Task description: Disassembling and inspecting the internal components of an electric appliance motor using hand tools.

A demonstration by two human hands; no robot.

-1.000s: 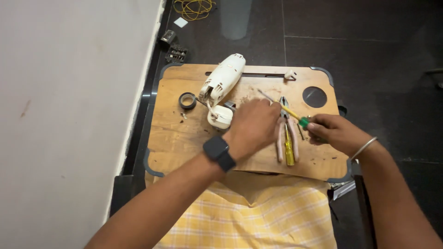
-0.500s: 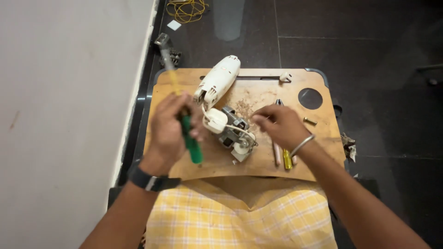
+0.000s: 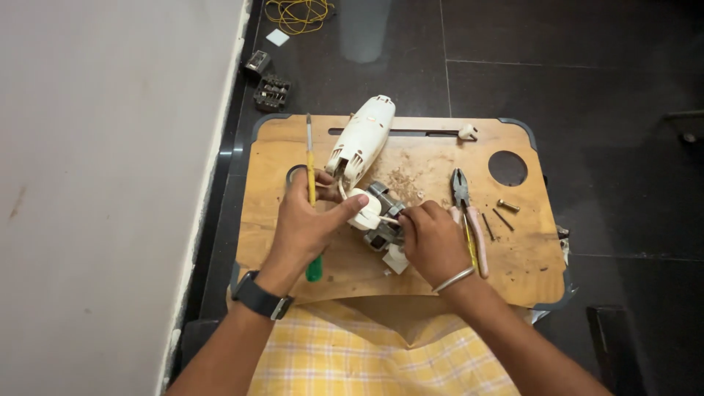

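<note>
My left hand [image 3: 306, 224] grips a screwdriver [image 3: 311, 170] with a yellow shaft and green handle, its tip pointing away from me, while the thumb rests on a white round part [image 3: 364, 209]. My right hand [image 3: 433, 242] is closed around a small grey motor block [image 3: 383, 220] joined to that white part by thin wires. A white plastic appliance housing [image 3: 363, 139] lies just beyond both hands on the wooden lap tray [image 3: 513, 249].
Pliers with pink handles [image 3: 469, 213] lie right of my right hand, beside loose screws [image 3: 506, 209]. The tray has a round hole [image 3: 507, 167] at far right and wood dust in the middle. A bit holder [image 3: 272, 92] and yellow wire [image 3: 297, 13] lie on the dark floor. A white wall runs along the left.
My left hand took the screwdriver from the right side, raised it at the left, then brought it down beside the motor. My right hand moved from the pliers onto the motor block.
</note>
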